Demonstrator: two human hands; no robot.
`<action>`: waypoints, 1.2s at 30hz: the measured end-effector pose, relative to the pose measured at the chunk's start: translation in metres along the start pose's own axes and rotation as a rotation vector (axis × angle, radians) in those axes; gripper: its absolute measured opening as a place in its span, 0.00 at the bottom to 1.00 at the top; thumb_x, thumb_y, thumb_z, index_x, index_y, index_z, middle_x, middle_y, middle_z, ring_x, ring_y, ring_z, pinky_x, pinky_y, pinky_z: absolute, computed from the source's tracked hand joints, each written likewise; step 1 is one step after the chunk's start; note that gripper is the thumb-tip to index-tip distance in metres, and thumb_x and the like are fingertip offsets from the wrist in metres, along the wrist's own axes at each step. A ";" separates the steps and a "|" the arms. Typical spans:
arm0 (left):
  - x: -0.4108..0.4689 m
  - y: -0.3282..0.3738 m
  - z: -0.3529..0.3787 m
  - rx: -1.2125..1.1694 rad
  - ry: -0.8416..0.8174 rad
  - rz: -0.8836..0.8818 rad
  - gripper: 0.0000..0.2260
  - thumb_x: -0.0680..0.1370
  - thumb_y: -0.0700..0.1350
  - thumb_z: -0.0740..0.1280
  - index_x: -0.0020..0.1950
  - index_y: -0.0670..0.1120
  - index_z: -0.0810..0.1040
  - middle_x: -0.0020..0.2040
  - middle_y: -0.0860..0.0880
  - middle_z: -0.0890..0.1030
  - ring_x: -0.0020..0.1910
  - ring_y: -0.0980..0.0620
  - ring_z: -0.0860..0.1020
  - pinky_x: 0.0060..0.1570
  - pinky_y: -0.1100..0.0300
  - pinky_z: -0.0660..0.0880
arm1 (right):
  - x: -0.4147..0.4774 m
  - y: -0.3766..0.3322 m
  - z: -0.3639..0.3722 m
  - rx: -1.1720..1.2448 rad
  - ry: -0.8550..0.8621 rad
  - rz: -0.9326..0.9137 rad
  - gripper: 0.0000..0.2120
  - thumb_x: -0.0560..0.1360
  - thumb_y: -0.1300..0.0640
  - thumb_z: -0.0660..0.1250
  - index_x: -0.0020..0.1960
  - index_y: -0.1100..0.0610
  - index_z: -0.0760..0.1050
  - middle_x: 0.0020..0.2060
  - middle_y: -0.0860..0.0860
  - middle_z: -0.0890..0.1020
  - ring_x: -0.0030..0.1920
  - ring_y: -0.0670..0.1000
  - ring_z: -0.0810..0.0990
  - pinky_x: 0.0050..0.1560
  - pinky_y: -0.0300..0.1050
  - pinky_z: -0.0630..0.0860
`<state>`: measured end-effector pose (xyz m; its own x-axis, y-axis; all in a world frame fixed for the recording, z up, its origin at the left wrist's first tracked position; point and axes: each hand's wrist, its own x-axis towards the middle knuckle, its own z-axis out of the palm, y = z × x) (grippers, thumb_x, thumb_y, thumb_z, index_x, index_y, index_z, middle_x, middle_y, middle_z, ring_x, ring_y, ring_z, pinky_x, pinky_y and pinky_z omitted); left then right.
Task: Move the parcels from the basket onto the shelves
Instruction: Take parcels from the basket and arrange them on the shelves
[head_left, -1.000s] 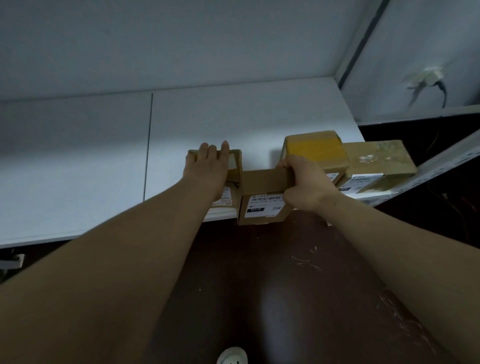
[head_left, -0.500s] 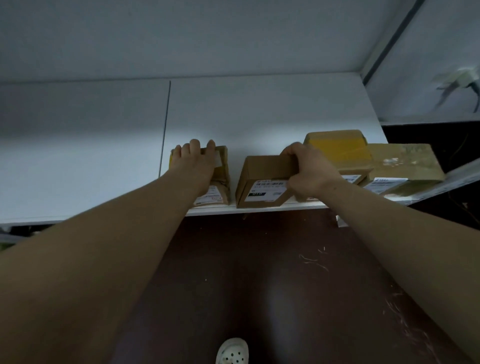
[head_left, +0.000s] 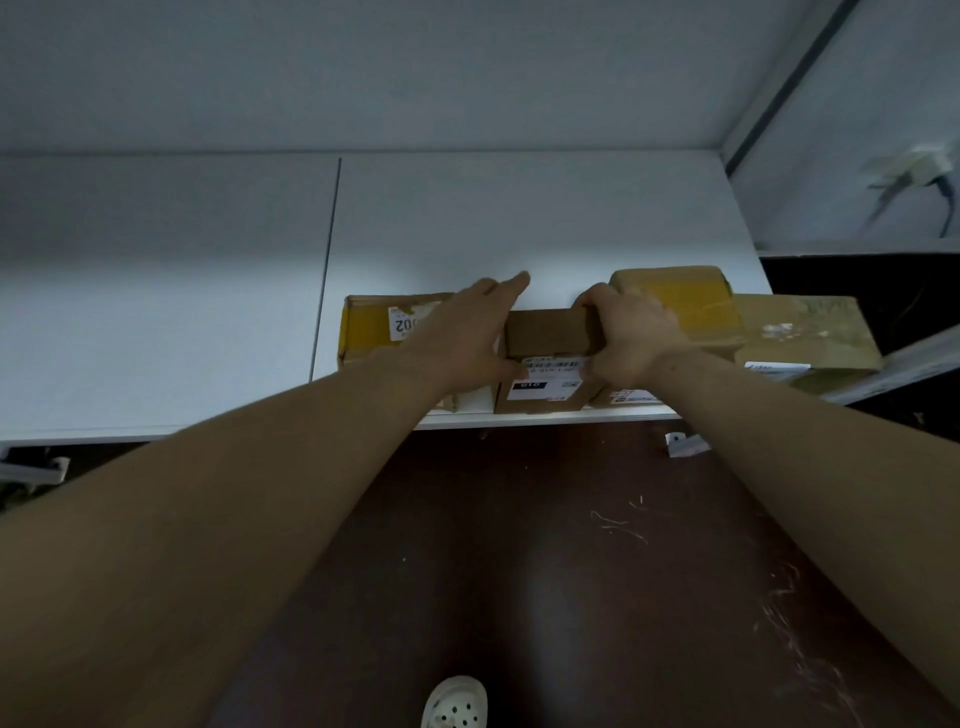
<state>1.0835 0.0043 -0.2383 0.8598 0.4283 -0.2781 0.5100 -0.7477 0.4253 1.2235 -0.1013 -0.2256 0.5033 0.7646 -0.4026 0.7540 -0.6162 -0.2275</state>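
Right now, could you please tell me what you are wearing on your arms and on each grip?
Nothing that shows: the left arm and right arm are bare, with no sleeve in view. The left grip and right grip wear no glove, and no watch, band or ring shows.

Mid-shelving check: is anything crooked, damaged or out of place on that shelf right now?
The rightmost parcel looks angled and seems to reach past the shelf end; its support there is unclear. The right hand grips the 010 box, with the left hand flat beside it. A white scrap lies below.
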 end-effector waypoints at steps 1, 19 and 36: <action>0.001 0.002 0.001 -0.001 0.014 0.014 0.39 0.73 0.51 0.73 0.77 0.47 0.55 0.70 0.44 0.67 0.67 0.48 0.68 0.63 0.56 0.65 | 0.000 0.001 0.001 -0.055 0.003 -0.003 0.29 0.71 0.60 0.71 0.69 0.51 0.65 0.60 0.54 0.70 0.65 0.56 0.67 0.64 0.52 0.65; 0.013 0.002 0.005 -0.041 0.093 0.014 0.31 0.75 0.46 0.70 0.75 0.43 0.60 0.65 0.42 0.71 0.61 0.45 0.72 0.58 0.54 0.69 | 0.015 -0.002 -0.003 -0.077 0.021 -0.012 0.33 0.72 0.61 0.70 0.73 0.51 0.60 0.66 0.55 0.67 0.69 0.57 0.62 0.69 0.54 0.57; -0.083 0.024 -0.048 -0.006 0.095 -0.194 0.38 0.76 0.44 0.68 0.78 0.48 0.48 0.74 0.43 0.61 0.67 0.43 0.69 0.60 0.50 0.73 | -0.063 -0.054 -0.029 -0.120 0.056 -0.099 0.47 0.68 0.51 0.75 0.77 0.51 0.49 0.74 0.54 0.56 0.75 0.56 0.53 0.74 0.55 0.44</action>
<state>1.0256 -0.0248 -0.1636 0.7436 0.6105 -0.2727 0.6664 -0.6434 0.3767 1.1630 -0.1103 -0.1624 0.4445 0.8318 -0.3324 0.8444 -0.5130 -0.1546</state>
